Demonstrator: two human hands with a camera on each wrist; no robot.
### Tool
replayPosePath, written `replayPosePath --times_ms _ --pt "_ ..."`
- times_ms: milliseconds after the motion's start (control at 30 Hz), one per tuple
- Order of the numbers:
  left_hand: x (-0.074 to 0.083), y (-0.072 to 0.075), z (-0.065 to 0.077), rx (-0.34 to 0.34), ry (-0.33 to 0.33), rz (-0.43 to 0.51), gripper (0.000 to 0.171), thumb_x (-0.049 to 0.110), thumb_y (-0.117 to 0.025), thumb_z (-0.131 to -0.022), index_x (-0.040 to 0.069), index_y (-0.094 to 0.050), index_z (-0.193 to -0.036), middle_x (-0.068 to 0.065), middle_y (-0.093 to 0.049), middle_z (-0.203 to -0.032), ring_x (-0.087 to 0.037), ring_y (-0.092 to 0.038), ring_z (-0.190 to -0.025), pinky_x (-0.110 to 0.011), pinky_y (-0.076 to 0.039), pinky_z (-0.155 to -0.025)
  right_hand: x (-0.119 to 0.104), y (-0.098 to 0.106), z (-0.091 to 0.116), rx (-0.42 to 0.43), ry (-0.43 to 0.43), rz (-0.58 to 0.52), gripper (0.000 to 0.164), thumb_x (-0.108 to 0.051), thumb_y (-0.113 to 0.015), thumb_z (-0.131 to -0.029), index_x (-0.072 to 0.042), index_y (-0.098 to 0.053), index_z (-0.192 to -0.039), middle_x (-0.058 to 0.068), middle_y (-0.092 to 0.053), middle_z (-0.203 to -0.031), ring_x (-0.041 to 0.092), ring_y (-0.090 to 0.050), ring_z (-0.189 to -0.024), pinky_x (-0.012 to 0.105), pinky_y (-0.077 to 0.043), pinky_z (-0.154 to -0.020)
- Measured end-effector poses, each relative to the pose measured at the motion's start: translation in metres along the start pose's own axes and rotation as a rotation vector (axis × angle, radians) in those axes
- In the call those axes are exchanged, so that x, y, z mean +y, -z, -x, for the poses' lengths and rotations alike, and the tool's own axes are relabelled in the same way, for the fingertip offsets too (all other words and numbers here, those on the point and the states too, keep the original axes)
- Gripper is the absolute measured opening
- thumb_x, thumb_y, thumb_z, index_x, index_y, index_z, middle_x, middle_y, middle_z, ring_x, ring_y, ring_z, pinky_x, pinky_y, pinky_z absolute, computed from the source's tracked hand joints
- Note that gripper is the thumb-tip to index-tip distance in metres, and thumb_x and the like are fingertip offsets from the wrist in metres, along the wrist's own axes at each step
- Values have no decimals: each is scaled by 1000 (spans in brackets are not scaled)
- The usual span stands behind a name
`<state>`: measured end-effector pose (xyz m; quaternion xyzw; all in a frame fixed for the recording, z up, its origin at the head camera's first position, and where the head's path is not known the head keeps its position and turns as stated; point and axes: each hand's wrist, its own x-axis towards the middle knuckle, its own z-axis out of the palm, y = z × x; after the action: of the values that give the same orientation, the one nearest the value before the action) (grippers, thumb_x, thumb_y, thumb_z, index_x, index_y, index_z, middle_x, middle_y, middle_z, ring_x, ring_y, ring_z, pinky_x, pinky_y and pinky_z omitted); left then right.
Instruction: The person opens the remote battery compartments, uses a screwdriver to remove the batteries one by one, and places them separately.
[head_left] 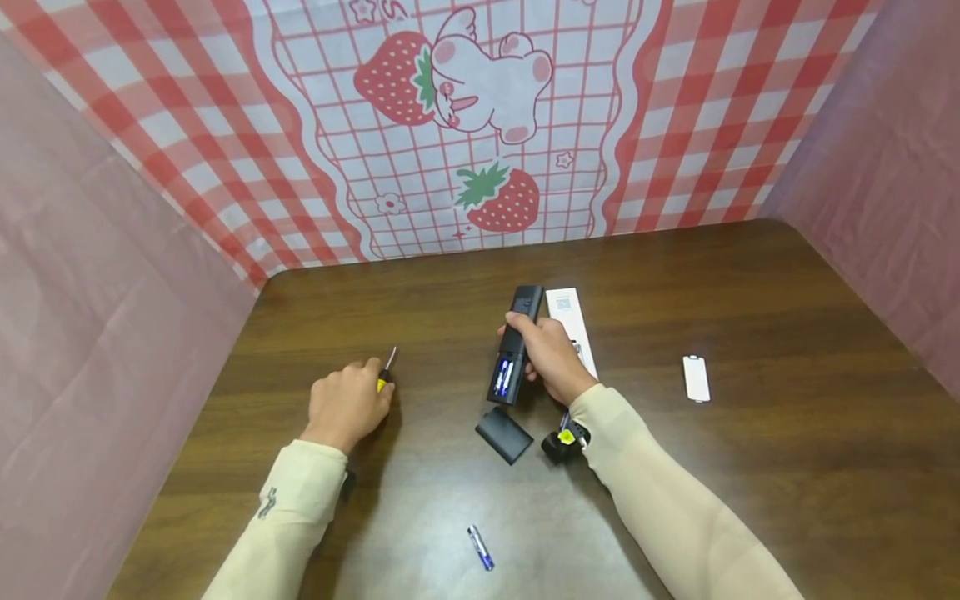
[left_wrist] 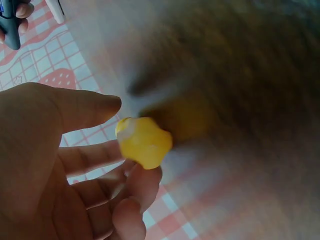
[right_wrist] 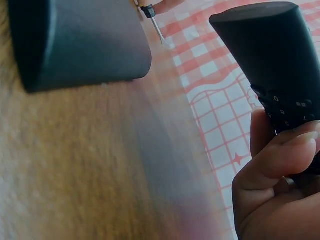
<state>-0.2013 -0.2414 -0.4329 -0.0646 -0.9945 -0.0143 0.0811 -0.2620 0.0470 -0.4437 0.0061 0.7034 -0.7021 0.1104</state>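
Observation:
My right hand (head_left: 555, 358) grips a black remote control (head_left: 527, 302), its back side up and its battery compartment (head_left: 504, 377) uncovered with blue-and-silver batteries inside. In the right wrist view the keys of the remote (right_wrist: 270, 45) face partly toward the camera. On the left, my left hand (head_left: 348, 404) holds a small screwdriver (head_left: 389, 360) by its yellow handle (left_wrist: 145, 142), close to the tabletop; the metal shaft points away from me. A black battery cover (head_left: 504, 435) lies just below the remote. Nearer to me is a loose battery (head_left: 480, 547).
A white remote control (head_left: 564, 304) lies beside the black one, partly hidden by my right hand. Farther right rests a white battery cover (head_left: 696, 378). The wooden table (head_left: 787, 467) ends at a checked cloth (head_left: 697, 108) behind, with pink cloth (head_left: 112, 250) at both sides.

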Motion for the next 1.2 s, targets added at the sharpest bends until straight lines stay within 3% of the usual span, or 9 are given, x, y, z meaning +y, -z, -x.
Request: replayPosePath --times_ms 200,467,667,1200 --pt "-2 0 1 -39 11 6 25 29 -71 -90 6 -65 -97 -16 -70 -87 -42 -66 -69 -53 -47 -51 0 -1 1 -17 -14 6 50 -43 -54 -99 0 -67 -121 17 -66 -89 12 -46 -48 24 -41 -42" --pt "0 -1 2 -24 3 -9 34 38 -71 -91 5 -67 -96 -19 -70 -84 -42 -66 -67 -54 -46 -50 0 -1 2 -17 3 0 51 -43 -54 -99 2 -67 -120 17 -66 -88 11 -46 -48 24 -40 -41" --pt "-1 0 0 -53 14 -2 26 31 -71 -91 6 -66 -95 -16 -70 -88 -43 -67 -72 -54 -48 -53 -1 -1 2 -21 0 2 51 -43 -54 -99 2 -66 -121 18 -66 -93 11 -47 -51 24 -41 -42" --pt "-2 -1 -2 19 -4 25 18 20 -61 -85 8 -56 -73 -16 -64 -72 -40 -61 -58 -52 -43 -46 0 1 2 -15 -7 19 50 -43 -53 -99 0 -66 -121 18 -65 -93 12 -49 -52 24 -41 -43"
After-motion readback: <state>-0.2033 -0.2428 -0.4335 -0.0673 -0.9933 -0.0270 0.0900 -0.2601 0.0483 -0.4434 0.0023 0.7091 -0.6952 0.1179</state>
